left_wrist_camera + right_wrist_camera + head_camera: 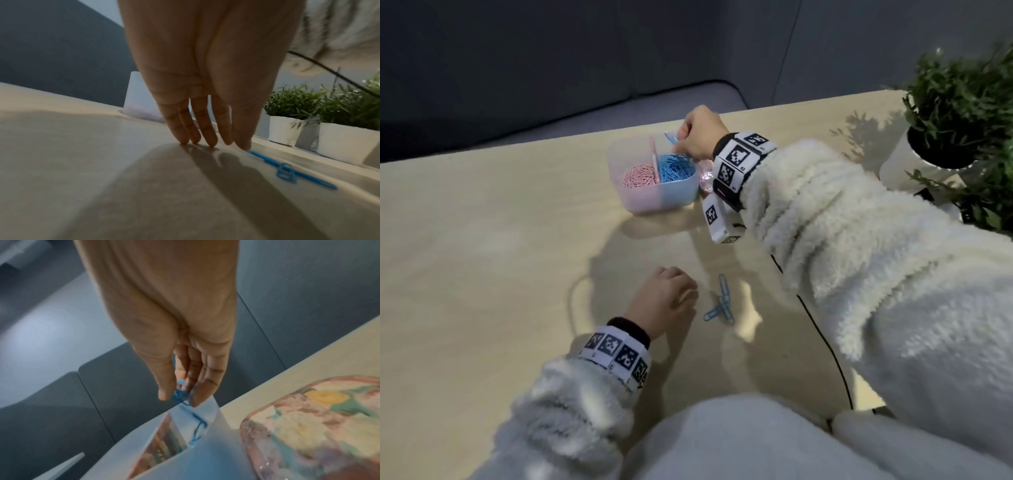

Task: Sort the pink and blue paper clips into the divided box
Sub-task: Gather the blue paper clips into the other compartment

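Observation:
A translucent divided box (661, 200) stands at the far middle of the table, with pink clips (637, 176) in its left compartment and blue clips (675, 168) in its right. My right hand (681, 145) hovers over the blue side and pinches a small cluster of blue paper clips (182, 395) between thumb and fingers, just above the box wall (207, 460). Nearer to me, my left hand (688, 295) rests its straight fingertips (211, 142) on the table. A few loose blue clips (720, 301) lie just right of it, also shown as loose blue clips (287, 171).
A shiny colourful pouch (308, 426) lies right of the box, partly under my right wrist. Potted plants in white pots (959, 102) stand at the table's right edge. A black cable (822, 329) runs across the table under my right sleeve. A dark sofa lies beyond the far edge.

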`<state>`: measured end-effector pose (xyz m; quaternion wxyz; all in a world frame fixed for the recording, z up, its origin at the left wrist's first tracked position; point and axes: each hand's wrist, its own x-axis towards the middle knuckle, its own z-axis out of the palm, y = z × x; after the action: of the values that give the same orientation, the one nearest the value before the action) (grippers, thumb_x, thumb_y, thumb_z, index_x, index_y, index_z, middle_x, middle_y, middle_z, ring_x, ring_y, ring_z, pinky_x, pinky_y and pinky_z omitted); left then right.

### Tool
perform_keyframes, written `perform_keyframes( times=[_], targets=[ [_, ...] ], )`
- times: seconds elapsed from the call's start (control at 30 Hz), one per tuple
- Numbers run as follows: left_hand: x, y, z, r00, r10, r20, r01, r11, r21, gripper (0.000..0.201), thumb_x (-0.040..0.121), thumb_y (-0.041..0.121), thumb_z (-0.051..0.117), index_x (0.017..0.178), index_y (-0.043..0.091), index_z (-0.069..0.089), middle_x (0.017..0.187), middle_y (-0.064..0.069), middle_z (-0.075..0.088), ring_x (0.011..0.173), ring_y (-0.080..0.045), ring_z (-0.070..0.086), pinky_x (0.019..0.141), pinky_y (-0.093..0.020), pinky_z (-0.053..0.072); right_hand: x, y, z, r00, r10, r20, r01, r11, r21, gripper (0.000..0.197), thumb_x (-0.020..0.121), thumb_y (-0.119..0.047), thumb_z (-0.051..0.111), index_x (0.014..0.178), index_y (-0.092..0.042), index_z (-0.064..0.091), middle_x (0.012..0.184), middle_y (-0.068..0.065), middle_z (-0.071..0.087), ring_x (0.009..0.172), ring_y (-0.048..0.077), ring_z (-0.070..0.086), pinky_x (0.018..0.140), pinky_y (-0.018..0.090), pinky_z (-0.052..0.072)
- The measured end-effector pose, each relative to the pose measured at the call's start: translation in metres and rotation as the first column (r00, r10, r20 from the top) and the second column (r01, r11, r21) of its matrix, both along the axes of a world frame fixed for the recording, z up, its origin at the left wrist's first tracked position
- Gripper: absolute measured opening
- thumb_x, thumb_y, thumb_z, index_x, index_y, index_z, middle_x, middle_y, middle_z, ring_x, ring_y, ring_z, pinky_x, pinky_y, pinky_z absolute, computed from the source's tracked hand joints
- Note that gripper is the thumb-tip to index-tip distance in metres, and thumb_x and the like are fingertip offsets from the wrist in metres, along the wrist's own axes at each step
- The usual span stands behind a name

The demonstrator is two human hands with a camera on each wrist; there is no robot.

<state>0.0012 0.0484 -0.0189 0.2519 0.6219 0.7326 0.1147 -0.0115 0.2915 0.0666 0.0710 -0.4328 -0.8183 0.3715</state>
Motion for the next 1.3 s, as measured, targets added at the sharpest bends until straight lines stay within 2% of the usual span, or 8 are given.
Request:
perform_keyframes(
  times=[0.17,0.27,0.37,0.47,0.77,1.03,1.17,1.3],
  targets=[
    [0.002,0.0,0.002,0.998,-0.055,-0.023,0.055,0.998,-0.035,0.043,0.082,0.035,0.064,0.119,0.016,0.056,0.12,-0.004,0.055,0.108,-0.024,0.048,0.093,-0.034,0.042,0.021,-0.008,0.009,0.998,0.034,-0.051,-0.027,0.992,0.125,0.019,0.088,-0.017,0.059,0.094,-0.004,0.071,0.101,0.009,0.071,0.09,0.019,0.063,0.086,0.027,0.048],
    [0.008,0.002,0.0,0.997,-0.056,-0.059,0.054,0.998,-0.042,0.044,0.079,0.04,0.065,0.116,0.017,0.056,0.116,-0.004,0.055,0.106,-0.025,0.049,0.09,-0.035,0.042,0.068,-0.036,0.001,0.997,0.026,-0.067,-0.014,0.985,0.171,0.021,0.088,-0.013,0.05,0.082,-0.001,0.066,0.086,0.011,0.067,0.08,0.022,0.057,0.073,0.028,0.042],
    [0.02,0.004,-0.002,0.994,-0.025,-0.106,0.018,0.998,-0.065,0.038,0.08,0.046,0.06,0.105,0.017,0.057,0.105,-0.003,0.056,0.099,-0.024,0.051,0.082,-0.035,0.041,0.129,-0.077,-0.039,0.965,0.181,0.192,-0.18,0.983,-0.022,0.014,0.082,-0.019,0.06,0.078,-0.006,0.064,0.083,0.013,0.066,0.075,0.024,0.056,0.068,0.029,0.041],
    [0.03,0.005,-0.005,0.997,-0.002,-0.079,-0.003,0.998,-0.065,0.032,0.08,0.041,0.06,0.1,0.015,0.056,0.103,-0.005,0.057,0.097,-0.026,0.052,0.076,-0.034,0.038,0.168,-0.116,-0.068,0.936,0.184,0.302,-0.16,0.982,-0.1,0.024,0.074,-0.032,0.07,0.083,-0.011,0.061,0.085,0.009,0.065,0.081,0.026,0.059,0.068,0.03,0.041],
    [0.039,0.001,-0.007,0.995,0.054,-0.08,-0.065,0.989,-0.135,0.018,0.09,0.018,0.05,0.1,0.006,0.058,0.108,-0.013,0.056,0.102,-0.03,0.052,0.082,-0.035,0.038,0.165,-0.157,-0.084,0.958,0.105,0.268,-0.08,0.992,-0.101,0.009,0.078,-0.014,0.062,0.086,-0.009,0.063,0.094,0.012,0.067,0.088,0.03,0.062,0.077,0.036,0.049],
    [0.014,-0.016,0.001,0.989,0.145,-0.035,-0.148,0.982,-0.12,0.01,0.091,0.01,0.045,0.094,0.006,0.054,0.102,-0.012,0.058,0.092,-0.028,0.052,0.079,-0.037,0.042,0.189,-0.158,-0.088,0.985,0.14,0.103,-0.127,0.984,-0.124,0.012,0.083,-0.01,0.057,0.073,-0.014,0.05,0.075,0.005,0.056,0.071,0.023,0.05,0.065,0.031,0.037],
    [0.005,-0.018,0.008,0.998,0.055,0.041,-0.054,0.998,-0.021,0.019,0.093,0.009,0.046,0.11,0.008,0.054,0.101,-0.01,0.06,0.091,-0.027,0.054,0.073,-0.029,0.038,0.205,-0.153,-0.084,0.999,0.033,-0.003,-0.033,0.993,-0.117,0.014,0.082,-0.003,0.05,0.087,-0.012,0.059,0.068,0.002,0.055,0.06,0.018,0.048,0.057,0.024,0.034],
    [0.008,-0.005,0.005,0.997,0.057,0.059,-0.059,0.998,0.03,0.02,0.093,0.011,0.047,0.108,0.011,0.059,0.099,-0.006,0.056,0.089,-0.024,0.055,0.072,-0.024,0.035,0.204,-0.164,-0.086,0.987,0.135,0.087,-0.128,0.988,-0.087,0.014,0.082,-0.008,0.052,0.094,-0.008,0.059,0.088,0.009,0.057,0.079,0.026,0.053,0.067,0.028,0.035]
  ],
)
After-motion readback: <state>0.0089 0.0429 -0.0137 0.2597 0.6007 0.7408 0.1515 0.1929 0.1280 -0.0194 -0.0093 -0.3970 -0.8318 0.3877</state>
